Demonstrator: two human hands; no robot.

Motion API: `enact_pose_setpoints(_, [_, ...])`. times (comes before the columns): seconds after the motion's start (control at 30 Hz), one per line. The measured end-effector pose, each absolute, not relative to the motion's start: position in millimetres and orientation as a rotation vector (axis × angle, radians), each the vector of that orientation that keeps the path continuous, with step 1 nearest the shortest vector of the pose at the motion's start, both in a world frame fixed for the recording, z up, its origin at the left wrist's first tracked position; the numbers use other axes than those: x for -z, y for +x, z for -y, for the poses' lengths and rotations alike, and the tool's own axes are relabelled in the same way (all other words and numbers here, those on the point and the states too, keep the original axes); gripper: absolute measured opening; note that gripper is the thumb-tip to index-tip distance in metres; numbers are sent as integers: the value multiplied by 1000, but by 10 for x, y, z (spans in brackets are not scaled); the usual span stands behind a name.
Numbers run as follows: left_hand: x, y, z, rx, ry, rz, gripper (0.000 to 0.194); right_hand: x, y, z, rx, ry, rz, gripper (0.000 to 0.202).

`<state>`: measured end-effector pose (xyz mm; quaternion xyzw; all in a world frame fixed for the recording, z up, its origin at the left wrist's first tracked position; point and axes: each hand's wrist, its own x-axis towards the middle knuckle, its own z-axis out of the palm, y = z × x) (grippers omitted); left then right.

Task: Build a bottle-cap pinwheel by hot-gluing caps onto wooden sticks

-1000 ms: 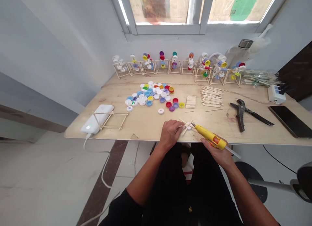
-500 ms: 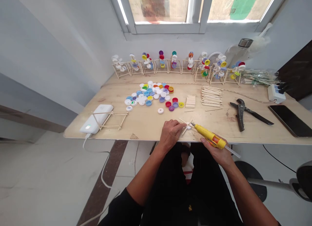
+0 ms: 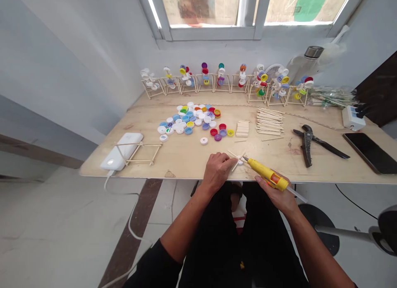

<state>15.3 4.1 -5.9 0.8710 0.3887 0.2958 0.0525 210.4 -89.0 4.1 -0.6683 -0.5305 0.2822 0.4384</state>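
Note:
My right hand [image 3: 281,193] is wrapped round a yellow hot glue gun [image 3: 266,174], with a clear glue stick [image 3: 297,194] poking out of its back end. The gun's nozzle meets a small cross of wooden sticks [image 3: 235,165] near the table's front edge. From the left, my left hand [image 3: 218,168] pinches one arm of that cross between its fingertips. Under the crossing lies a white bottle cap [image 3: 240,162], partly covered by the sticks. Whether fresh glue is on the joint is too small to tell.
Loose bottle caps [image 3: 186,119] lie in the middle, beside short sticks [image 3: 242,129] and longer sticks [image 3: 269,121]. Pliers [image 3: 307,145] and a phone [image 3: 370,152] are at right. At left, a stick frame [image 3: 142,154] overlaps a white power bank [image 3: 119,155]. Cap wheels on stands [image 3: 205,83] line the back.
Both hands, the glue gun and the stick cross stay practically where they were. Only the camera view has shifted slightly.

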Motion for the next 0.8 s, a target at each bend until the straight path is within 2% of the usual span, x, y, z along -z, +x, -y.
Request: enact_pose_setpoints(0.8, [66, 185, -73, -874, 2744, -1168, 22, -67, 2085, 884, -729, -1699, 1330, 28])
